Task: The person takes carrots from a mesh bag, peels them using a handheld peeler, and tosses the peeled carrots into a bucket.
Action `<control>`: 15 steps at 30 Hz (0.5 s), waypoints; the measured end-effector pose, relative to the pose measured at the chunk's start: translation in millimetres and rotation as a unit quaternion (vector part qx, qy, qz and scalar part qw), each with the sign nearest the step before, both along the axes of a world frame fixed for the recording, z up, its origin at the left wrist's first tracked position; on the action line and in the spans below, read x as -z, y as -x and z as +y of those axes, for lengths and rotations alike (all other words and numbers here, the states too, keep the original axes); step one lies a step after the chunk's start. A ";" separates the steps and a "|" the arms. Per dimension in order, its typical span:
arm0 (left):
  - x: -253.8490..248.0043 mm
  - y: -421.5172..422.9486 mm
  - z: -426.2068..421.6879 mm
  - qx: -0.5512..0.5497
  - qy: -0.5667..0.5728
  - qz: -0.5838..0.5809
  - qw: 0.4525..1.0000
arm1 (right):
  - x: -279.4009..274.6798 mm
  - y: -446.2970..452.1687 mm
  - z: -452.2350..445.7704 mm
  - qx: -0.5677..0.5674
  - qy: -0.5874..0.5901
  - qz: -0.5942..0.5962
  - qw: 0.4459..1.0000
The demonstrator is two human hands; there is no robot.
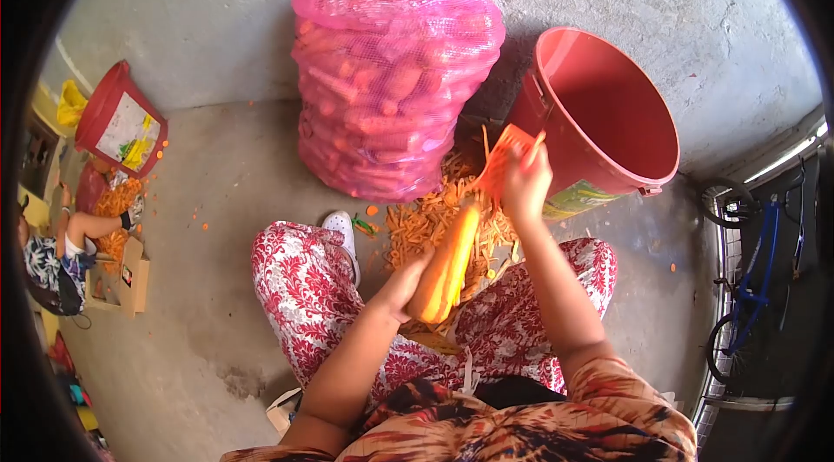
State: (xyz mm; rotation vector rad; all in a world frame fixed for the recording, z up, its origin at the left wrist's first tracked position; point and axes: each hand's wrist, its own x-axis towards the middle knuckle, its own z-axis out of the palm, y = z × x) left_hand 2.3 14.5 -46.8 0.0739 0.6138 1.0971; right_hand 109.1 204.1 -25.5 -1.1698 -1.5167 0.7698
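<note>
My left hand (pixel 404 284) is wrapped round the thick lower end of a large orange carrot (pixel 445 266), which has yellowish stripes along it. The carrot slants up and away from me above my lap. My right hand (pixel 527 184) grips a flat orange-red slotted tool (pixel 499 162), which looks like a wide peeler or grater, close to the carrot's far end. Whether its edge touches the carrot, I cannot tell. Beneath my hands, orange peelings (pixel 415 232) lie heaped on the floor between my legs.
A pink mesh sack (pixel 382 88) full of carrots stands against the wall. To its right is a large red tub (pixel 556 114). Far left, another person (pixel 56 258) sits near a second red tub (pixel 113 119) and a cardboard box (pixel 133 275). A blue bicycle (pixel 760 271) is at right.
</note>
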 end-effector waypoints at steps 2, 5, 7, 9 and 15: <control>2.4 -7.5 -1.1 0.000 -0.012 0.041 0.999 | -0.2 -6.7 37.0 0.111 -0.083 -0.121 0.983; -1.4 -4.5 2.9 -0.006 -0.040 -0.028 0.999 | -15.6 -18.9 44.5 0.098 -0.025 -0.076 0.992; 5.9 1.4 4.4 -0.021 -0.061 -0.057 0.996 | -20.8 -16.4 28.2 0.054 -0.038 -0.001 0.998; 12.4 4.0 5.8 -0.039 -0.044 -0.091 0.994 | -22.4 -12.8 8.3 -0.015 0.003 0.098 0.995; -1.6 2.0 8.0 -0.028 -0.045 -0.074 0.996 | -29.4 5.3 -77.6 -0.165 0.044 0.053 0.984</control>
